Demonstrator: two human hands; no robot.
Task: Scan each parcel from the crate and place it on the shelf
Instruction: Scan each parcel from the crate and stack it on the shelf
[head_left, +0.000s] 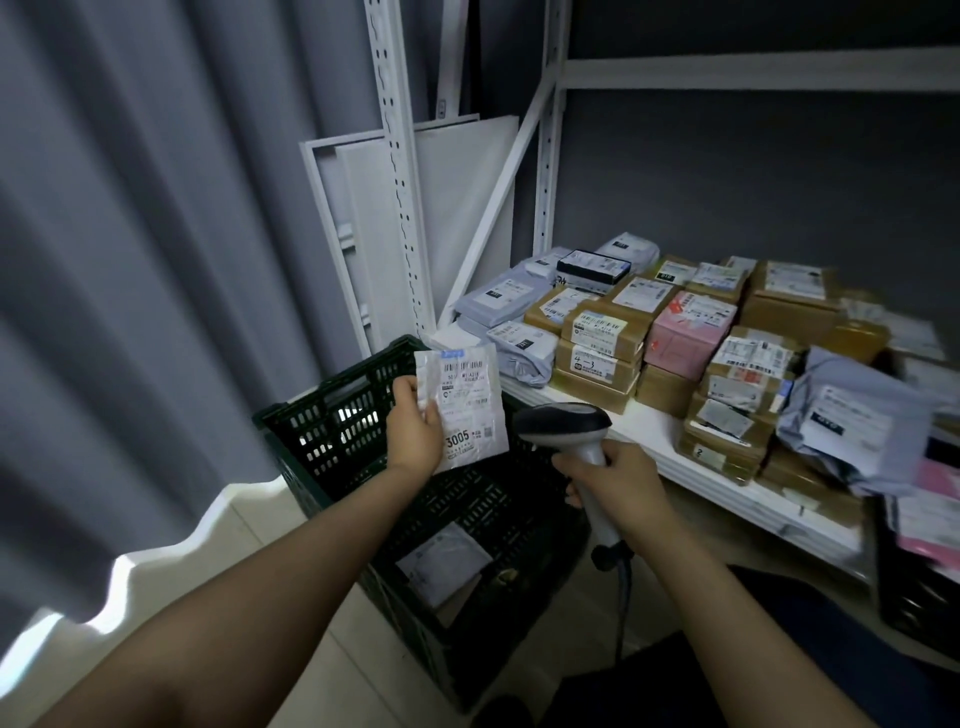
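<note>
Currently I hold a flat white parcel upright in my left hand, above the far corner of the crate, with its printed label and barcodes facing me. My thumb and fingers pinch it along its left edge only, so most of the packet stands free of my grip. Just to its right, close but not touching, is the dark head of a handheld scanner; my right hand is wrapped firmly round its pale handle, and a cable hangs from the handle's base. Below both hands, the dark green slatted crate sits on the floor with one more flat parcel lying at its bottom. Beyond the scanner, to the right, the white shelf is already crowded with stacked brown boxes, a pink box and grey mailing bags, with only a narrow strip bare along its front edge. A grey curtain hangs on the left. I judge the scan is about to happen. The packet's wrapping looks crinkled, so the barcode may fail to read. Held by one edge, the thin packet could bend or slip back into the crate. Setting it on the packed shelf could nudge a stack over, and the hanging cable could catch on the crate's rim.
</note>
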